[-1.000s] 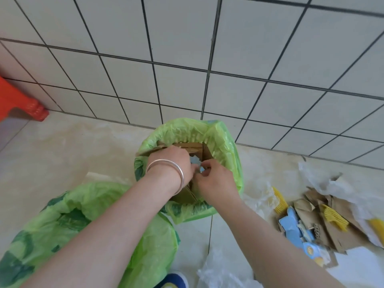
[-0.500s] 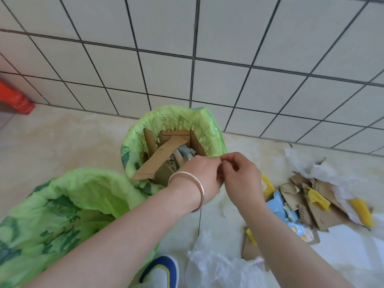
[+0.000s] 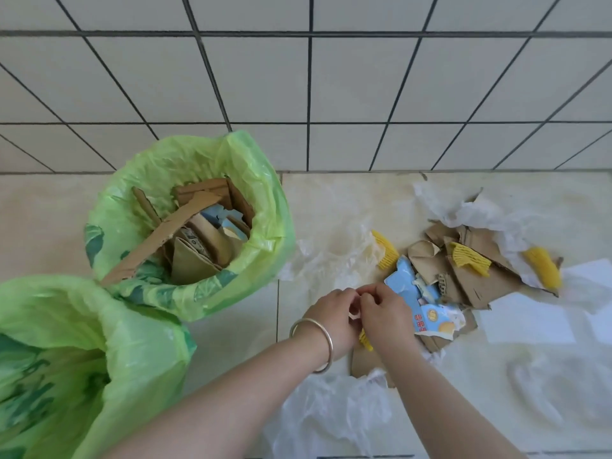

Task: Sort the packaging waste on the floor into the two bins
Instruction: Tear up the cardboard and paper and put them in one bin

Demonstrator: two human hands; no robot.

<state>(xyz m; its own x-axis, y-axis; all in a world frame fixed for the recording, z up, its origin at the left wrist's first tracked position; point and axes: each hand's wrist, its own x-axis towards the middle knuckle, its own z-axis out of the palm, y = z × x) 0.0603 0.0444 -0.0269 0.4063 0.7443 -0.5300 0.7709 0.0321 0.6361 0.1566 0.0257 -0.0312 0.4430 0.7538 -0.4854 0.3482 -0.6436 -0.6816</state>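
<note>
Low over the floor, my left hand (image 3: 331, 314), with a silver bangle on its wrist, meets my right hand (image 3: 385, 313) fingertip to fingertip. Both pinch a small pale scrap (image 3: 353, 315) between them, mostly hidden by the fingers. Just right of the hands lies the waste pile: torn brown cardboard (image 3: 470, 283), a blue printed carton piece (image 3: 409, 288) and yellow foam nets (image 3: 384, 249) (image 3: 543, 268). The far bin (image 3: 271, 226), lined with a green bag, holds cardboard and blue carton pieces. The near bin (image 3: 66, 352), also green-lined, fills the lower left.
Clear plastic bags lie crumpled on the floor by the far bin (image 3: 331, 260) and under my forearms (image 3: 331, 412). White paper (image 3: 526, 321) lies right of the pile, with crumpled white wrap (image 3: 463, 210) behind it. A tiled wall (image 3: 331, 94) closes the far side.
Both hands came out of the far bin and moved right and down together, now over the floor beside the waste pile. My view turned right, bringing the pile toward the middle.
</note>
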